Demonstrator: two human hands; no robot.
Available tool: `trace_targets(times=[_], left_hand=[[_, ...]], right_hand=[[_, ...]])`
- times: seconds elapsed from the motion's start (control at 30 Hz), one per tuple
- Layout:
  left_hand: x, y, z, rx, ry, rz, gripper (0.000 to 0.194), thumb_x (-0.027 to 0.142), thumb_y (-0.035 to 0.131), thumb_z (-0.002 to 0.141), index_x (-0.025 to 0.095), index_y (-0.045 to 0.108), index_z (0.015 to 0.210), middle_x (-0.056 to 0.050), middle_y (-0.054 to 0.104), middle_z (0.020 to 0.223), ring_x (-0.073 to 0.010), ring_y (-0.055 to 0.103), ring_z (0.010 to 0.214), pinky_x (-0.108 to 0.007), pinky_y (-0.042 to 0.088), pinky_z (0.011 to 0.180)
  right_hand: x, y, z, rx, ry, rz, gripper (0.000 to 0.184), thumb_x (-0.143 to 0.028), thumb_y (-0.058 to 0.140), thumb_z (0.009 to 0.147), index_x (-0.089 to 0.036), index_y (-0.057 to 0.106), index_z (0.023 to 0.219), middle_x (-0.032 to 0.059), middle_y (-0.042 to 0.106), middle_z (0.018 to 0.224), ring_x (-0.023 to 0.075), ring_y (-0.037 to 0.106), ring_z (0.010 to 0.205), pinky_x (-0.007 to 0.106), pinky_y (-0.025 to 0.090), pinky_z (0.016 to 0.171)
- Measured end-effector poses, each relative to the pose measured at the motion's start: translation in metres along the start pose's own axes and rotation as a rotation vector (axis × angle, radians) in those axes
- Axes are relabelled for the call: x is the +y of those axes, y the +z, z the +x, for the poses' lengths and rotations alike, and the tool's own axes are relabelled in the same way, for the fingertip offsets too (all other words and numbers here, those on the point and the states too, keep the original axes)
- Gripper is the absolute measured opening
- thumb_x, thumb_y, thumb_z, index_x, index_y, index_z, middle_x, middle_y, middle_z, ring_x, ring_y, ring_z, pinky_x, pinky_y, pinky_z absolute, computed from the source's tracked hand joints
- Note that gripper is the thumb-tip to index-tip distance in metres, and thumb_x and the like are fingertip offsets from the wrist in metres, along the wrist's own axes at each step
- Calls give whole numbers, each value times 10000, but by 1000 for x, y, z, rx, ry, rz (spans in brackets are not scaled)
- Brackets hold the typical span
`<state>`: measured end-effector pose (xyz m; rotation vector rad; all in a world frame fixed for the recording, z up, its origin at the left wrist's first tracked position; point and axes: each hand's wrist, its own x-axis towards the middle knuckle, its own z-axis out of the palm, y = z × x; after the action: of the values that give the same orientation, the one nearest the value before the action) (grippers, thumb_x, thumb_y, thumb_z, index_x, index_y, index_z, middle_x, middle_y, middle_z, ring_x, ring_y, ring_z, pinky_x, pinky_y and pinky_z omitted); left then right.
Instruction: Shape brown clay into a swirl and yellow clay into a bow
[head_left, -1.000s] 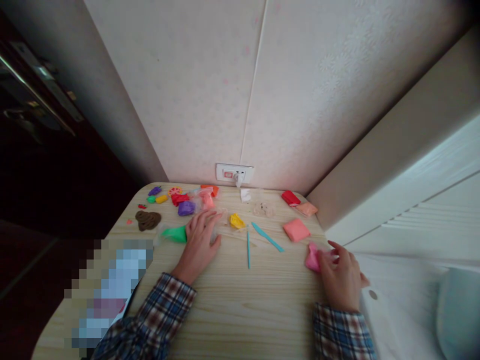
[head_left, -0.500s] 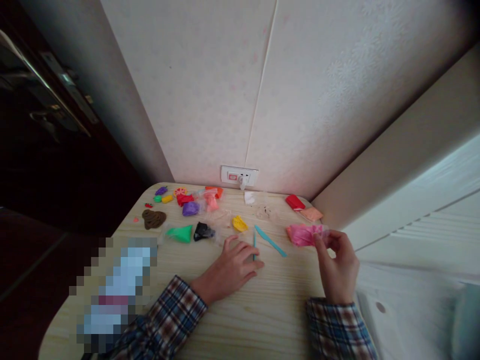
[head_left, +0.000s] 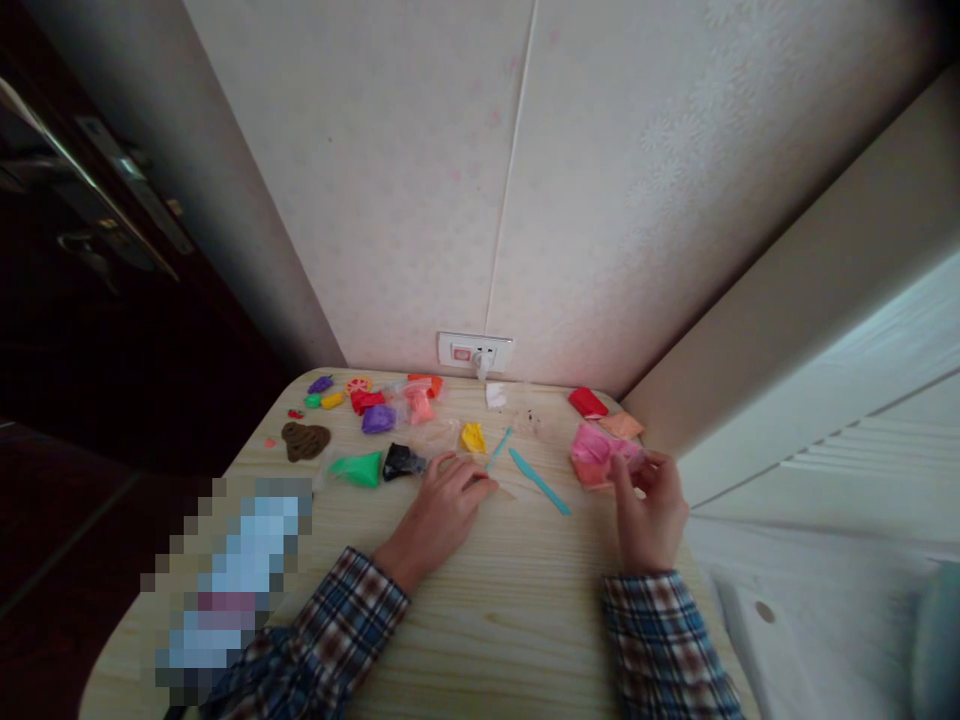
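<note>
My right hand (head_left: 646, 505) pinches the clear plastic end of a pink clay packet (head_left: 596, 442), which lies against a salmon-coloured piece at the table's right side. The fingers of my left hand (head_left: 446, 505) are closed on the lower end of a thin blue stick (head_left: 501, 446), which points up and to the right; its grip is partly hidden. Between my hands lies a flat blue plastic knife (head_left: 540, 482). Just beyond my left fingers sits a piece of yellow clay (head_left: 473, 437). To the left of that hand is a black clay packet (head_left: 402, 462).
Green (head_left: 358, 468) and purple (head_left: 379, 418) clay packets lie left, near a coiled brown lump (head_left: 304, 441). Red (head_left: 588, 402) and peach (head_left: 622, 425) packets sit back right. A blurred-out object (head_left: 240, 580) occupies the front left. The wall socket (head_left: 475, 352) holds a plug.
My left hand has moved left and slightly away from me, and the thin stick has shifted and tilted with it. My right hand has moved a little left; the pink packet sits higher.
</note>
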<state>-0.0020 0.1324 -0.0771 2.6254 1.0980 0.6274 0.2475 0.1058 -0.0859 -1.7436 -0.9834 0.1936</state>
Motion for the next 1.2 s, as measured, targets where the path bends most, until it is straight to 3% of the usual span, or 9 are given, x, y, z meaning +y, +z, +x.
trace_targets(times=[0.13, 0.27, 0.53, 0.67, 0.77, 0.9, 0.97, 1.07, 1.2], left_hand=[[-9, -8, -6, 132, 3, -82, 293, 31, 492, 835, 196, 634, 1030, -35, 655, 1011, -179, 567, 1003, -409, 383, 986], [-16, -17, -8, 256, -63, -114, 281, 30, 480, 838, 200, 654, 977, -41, 651, 959, -185, 571, 942, -372, 447, 874], [-17, -18, -9, 323, -115, -125, 297, 11, 505, 817, 209, 658, 978, -31, 643, 934, -186, 561, 924, -353, 443, 838], [-18, -17, -9, 348, -135, -138, 303, 1, 504, 810, 205, 660, 971, -30, 639, 921, -182, 559, 914, -345, 444, 824], [-19, -17, -9, 371, -132, -154, 308, -2, 507, 803, 208, 666, 961, -31, 642, 924, -184, 561, 917, -346, 444, 830], [-14, -24, -8, 406, -141, -230, 291, 22, 497, 814, 213, 681, 934, -35, 644, 906, -181, 569, 908, -339, 452, 835], [-8, -29, -7, 390, -170, -345, 249, 66, 503, 834, 209, 684, 925, -41, 645, 906, -177, 582, 910, -328, 464, 839], [2, -33, -6, 264, -262, -705, 190, 200, 528, 869, 197, 660, 1006, -65, 651, 998, -175, 611, 924, -304, 505, 809], [7, -25, -7, 72, -364, -1141, 403, 334, 636, 810, 204, 566, 1185, -84, 640, 1122, -199, 617, 999, -307, 522, 832]], right_hand=[[23, -9, 11, 153, 109, -5, 433, -535, 633, 720, -190, 467, 923, 10, 591, 750, 145, 562, 606, 271, 430, 569], [31, -5, 15, 62, 146, 50, 457, -530, 632, 730, -196, 442, 977, 15, 593, 811, 139, 559, 601, 276, 437, 559], [17, 6, 9, -88, -69, -15, 398, -498, 562, 798, -188, 517, 1044, 74, 617, 966, 214, 585, 849, 397, 456, 784], [26, 9, 7, -191, -224, -248, 561, -566, 590, 747, -157, 520, 1123, 142, 590, 1093, 300, 530, 1032, 498, 406, 888], [31, 10, 6, -240, -273, -349, 615, -577, 605, 730, -142, 514, 1156, 160, 593, 1087, 337, 519, 1045, 551, 394, 894], [12, 8, -4, -278, -374, -130, 548, -493, 613, 782, -179, 484, 1212, 134, 567, 1176, 299, 517, 1101, 525, 406, 943], [-7, 10, -14, -343, -427, 42, 542, -423, 620, 809, -206, 429, 1268, 115, 535, 1232, 269, 515, 1130, 487, 426, 957], [-33, 18, -31, -432, -610, 76, 612, -368, 663, 793, -233, 380, 1318, 108, 508, 1250, 269, 502, 1140, 472, 434, 957], [-52, 33, -48, -501, -745, 83, 678, -337, 640, 818, -240, 288, 1390, 124, 497, 1262, 277, 488, 1137, 463, 447, 935]])
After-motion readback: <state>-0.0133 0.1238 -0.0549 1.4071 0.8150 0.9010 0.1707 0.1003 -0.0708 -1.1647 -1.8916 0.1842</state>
